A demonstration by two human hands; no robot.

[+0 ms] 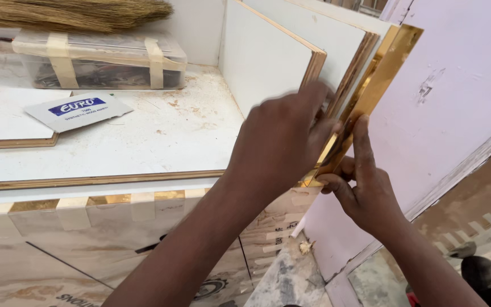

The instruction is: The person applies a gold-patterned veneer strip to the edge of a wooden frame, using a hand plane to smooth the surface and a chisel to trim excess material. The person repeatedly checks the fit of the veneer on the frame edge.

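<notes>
A shiny gold strip (383,74) runs slanted along the edge of an upright white board (336,42) at the cabinet's right end. My left hand (282,139) is pressed over the strip's lower part and the board's edge, fingers curled around it. My right hand (365,187) sits just below and to the right, thumb stretched up along the gold strip and fingers pinching it from behind. A second white board (262,57) with a wooden edge leans just to the left.
The white cabinet top (160,136) is dusted with sawdust and carries a taped clear plastic box (100,59), a white packet (78,110), a flat board (7,116) and a broom (69,12). A pink wall (456,85) stands right. Tape strips (72,211) line the cabinet's front edge.
</notes>
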